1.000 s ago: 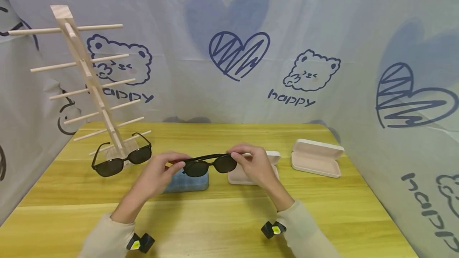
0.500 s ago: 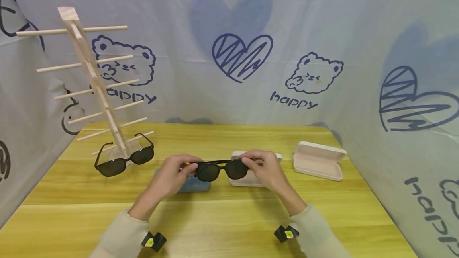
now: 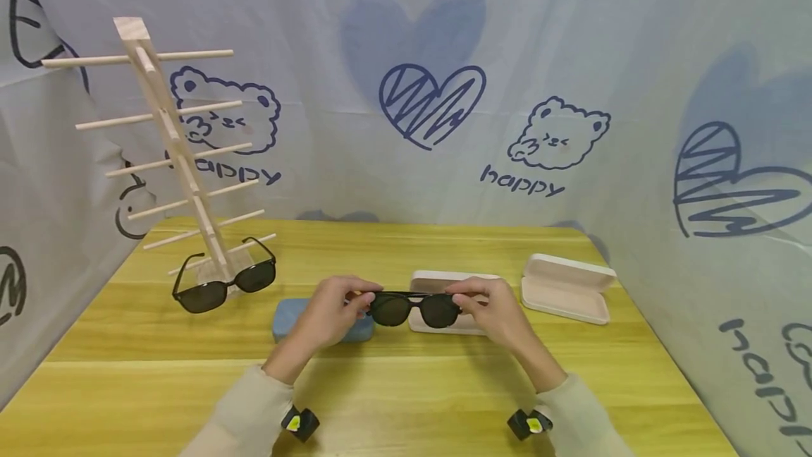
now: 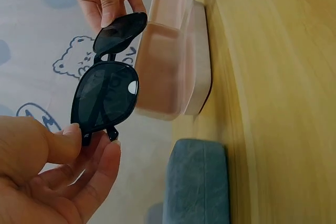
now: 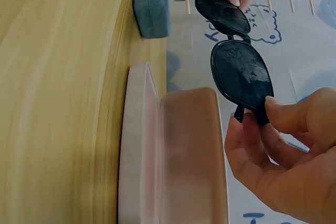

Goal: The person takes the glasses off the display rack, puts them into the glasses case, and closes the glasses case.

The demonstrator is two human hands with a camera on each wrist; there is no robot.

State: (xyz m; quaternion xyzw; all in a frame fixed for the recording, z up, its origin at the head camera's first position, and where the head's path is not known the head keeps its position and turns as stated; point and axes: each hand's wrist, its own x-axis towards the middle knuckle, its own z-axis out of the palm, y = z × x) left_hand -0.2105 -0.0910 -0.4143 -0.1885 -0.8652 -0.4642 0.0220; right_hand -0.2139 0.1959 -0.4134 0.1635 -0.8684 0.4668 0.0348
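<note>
behind left hand [image 3: 335, 312], seemingly closed blue case [image 3: 292, 316]

Table [image 3: 393, 393] — blue case [image 3: 289, 313], pale cases [image 3: 571, 271], rack [image 3: 200, 214]

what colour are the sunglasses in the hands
The sunglasses are black with dark lenses, clearest in the left wrist view.

Head view faces forward and down from above; wrist views, near and turned sideways, share the held sunglasses [image 4: 105, 97].
</note>
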